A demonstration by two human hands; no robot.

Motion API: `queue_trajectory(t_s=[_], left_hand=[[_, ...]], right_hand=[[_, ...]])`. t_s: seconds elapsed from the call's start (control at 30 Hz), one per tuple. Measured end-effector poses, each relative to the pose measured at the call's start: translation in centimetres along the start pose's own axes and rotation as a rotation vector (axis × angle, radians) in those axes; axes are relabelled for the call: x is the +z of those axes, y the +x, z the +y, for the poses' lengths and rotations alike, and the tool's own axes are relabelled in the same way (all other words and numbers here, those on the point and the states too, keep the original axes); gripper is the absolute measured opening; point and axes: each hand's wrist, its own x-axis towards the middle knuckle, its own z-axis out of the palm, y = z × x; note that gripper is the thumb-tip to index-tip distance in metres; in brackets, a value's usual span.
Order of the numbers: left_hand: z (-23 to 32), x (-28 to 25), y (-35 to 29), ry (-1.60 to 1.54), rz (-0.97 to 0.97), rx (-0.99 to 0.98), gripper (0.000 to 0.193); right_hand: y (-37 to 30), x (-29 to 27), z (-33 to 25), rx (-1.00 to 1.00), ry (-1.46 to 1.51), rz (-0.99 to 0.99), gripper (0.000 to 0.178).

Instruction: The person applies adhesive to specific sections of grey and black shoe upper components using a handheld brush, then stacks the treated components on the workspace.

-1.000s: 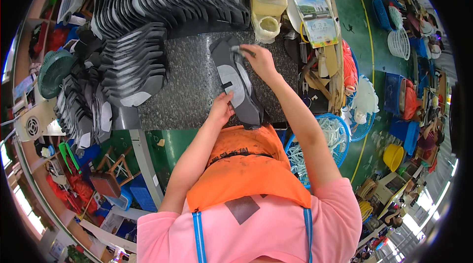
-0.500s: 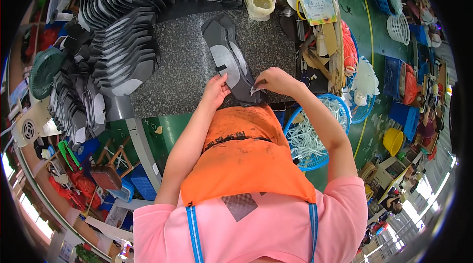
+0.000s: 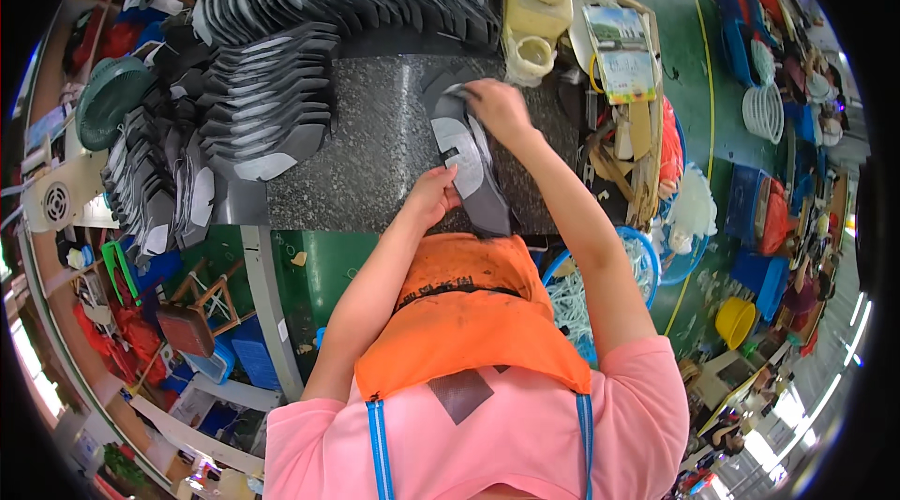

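Note:
A curved dark grey sheet piece point(image 3: 487, 197) with a light grey patch and a small dark notch lies on the speckled stone slab point(image 3: 366, 163), its near end reaching the front edge. It looks like a shoe upper part, with a second similar piece partly under it. My left hand point(image 3: 437, 195) grips its left edge near the notch, thumb on top. My right hand point(image 3: 500, 113) is over the far end, fingers pinched together. What those fingers hold is hidden.
Stacks of similar grey pieces point(image 3: 272, 106) stand left and behind. A yellowish glue bottle and pot point(image 3: 534, 55) sit at the back right, beside a booklet point(image 3: 621, 55) and a wooden tray of tools. A blue basket of pale strips point(image 3: 572, 298) stands right of my lap.
My right hand has moved from the piece's near end to its far end. My left hand stays at the left edge. The whole view has shifted slightly.

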Motion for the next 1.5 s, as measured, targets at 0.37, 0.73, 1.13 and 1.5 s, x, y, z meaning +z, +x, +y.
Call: queue_trajectory(t_s=[0.37, 0.73, 1.13, 1.5], left_hand=[[7.0, -0.7, -11.4, -0.508, 0.03, 0.745, 0.02], [10.4, -14.2, -10.1, -0.719, 0.403, 0.953, 0.026], [5.8, -6.9, -8.2, 0.078, 0.686, 0.733, 0.047], [-0.6, 2.7, 1.3, 0.473, 0.211, 0.053, 0.031]], right_hand=[[3.4, -7.4, 9.2, 0.331, -0.193, 0.076, 0.027], [1.7, -9.1, 6.6, 0.237, -0.157, 0.137, 0.023], [-4.7, -4.5, 3.6, 0.757, 0.856, -0.296, 0.023], [-8.9, -5.3, 2.7, 0.545, 0.562, -0.3, 0.02]])
